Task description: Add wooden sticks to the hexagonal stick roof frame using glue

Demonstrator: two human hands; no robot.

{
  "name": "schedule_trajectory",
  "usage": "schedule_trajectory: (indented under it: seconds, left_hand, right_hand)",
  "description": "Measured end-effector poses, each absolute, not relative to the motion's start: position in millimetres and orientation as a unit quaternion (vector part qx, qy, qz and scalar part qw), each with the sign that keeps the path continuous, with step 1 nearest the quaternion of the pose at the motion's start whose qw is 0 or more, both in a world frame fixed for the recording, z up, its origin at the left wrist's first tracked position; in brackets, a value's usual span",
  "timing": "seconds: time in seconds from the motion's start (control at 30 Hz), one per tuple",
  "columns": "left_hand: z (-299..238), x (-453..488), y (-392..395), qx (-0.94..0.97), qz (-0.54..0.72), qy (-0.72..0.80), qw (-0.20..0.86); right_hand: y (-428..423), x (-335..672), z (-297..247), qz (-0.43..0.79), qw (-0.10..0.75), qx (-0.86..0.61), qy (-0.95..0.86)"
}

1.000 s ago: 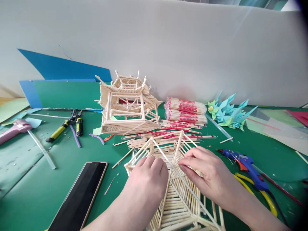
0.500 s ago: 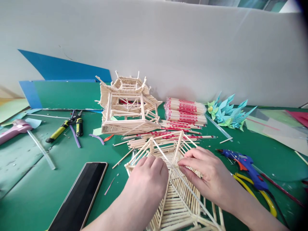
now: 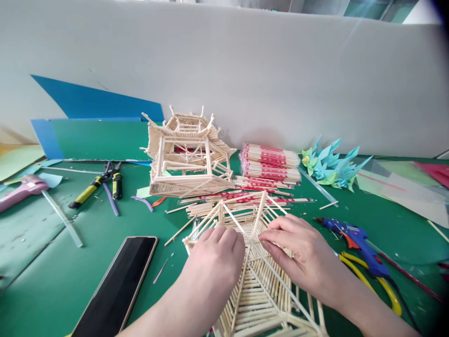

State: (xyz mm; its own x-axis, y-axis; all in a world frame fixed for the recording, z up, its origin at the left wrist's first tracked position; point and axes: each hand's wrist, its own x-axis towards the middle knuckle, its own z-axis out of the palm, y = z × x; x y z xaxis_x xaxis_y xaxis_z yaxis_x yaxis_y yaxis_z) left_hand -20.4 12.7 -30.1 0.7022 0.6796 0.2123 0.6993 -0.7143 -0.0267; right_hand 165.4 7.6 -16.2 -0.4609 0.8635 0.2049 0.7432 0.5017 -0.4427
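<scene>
A frame of wooden sticks point(image 3: 259, 302), built like a many-sided roof with ribs meeting near its middle, lies in front of me. My left hand point(image 3: 212, 264) is closed over the frame's left side; its fingertips are hidden behind the back of the hand, so what they hold cannot be made out. On the other side, my right hand point(image 3: 298, 248) pinches a thin wooden stick near the point where the long ribs cross. Only a small end of that stick shows past the thumb and forefinger.
Behind stands a stick pavilion point(image 3: 187, 164), beside wrapped stick bundles point(image 3: 270, 161). At right lie a blue glue gun point(image 3: 354, 241), yellow-handled pliers point(image 3: 389, 292) and folded paper leaves point(image 3: 333, 164). A phone point(image 3: 115, 285), cutters point(image 3: 93, 187) and a pink glue gun point(image 3: 26, 189) are at left.
Both hands keep nearly the same place and grip on the stick frame. The view has shifted very slightly.
</scene>
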Motion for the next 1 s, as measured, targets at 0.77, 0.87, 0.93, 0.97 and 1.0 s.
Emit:
schedule_trajectory:
  seconds: [0.77,0.87,0.93,0.97,1.0]
  left_hand:
    - [-32.9,-17.9,16.6,-0.913,-0.109,-0.388,0.069]
    - [-33.4,-17.9,16.9,-0.912,-0.114,-0.387,0.071]
    - [-33.6,-18.0,17.3,-0.912,-0.116,-0.387,0.068]
    - [-33.6,-18.1,17.4,-0.912,-0.116,-0.389,0.066]
    - [-33.5,-18.1,17.4,-0.911,-0.115,-0.391,0.064]
  right_hand:
    - [7.8,168.7,-23.4,0.180,0.218,-0.465,-0.839]
    - [7.6,168.6,-23.3,0.180,0.217,-0.466,-0.839]
    - [7.5,168.3,-23.2,0.181,0.217,-0.467,-0.838]
    - [7.4,168.1,-23.1,0.182,0.218,-0.467,-0.837]
    - [7.3,168.0,-22.9,0.183,0.218,-0.467,-0.837]
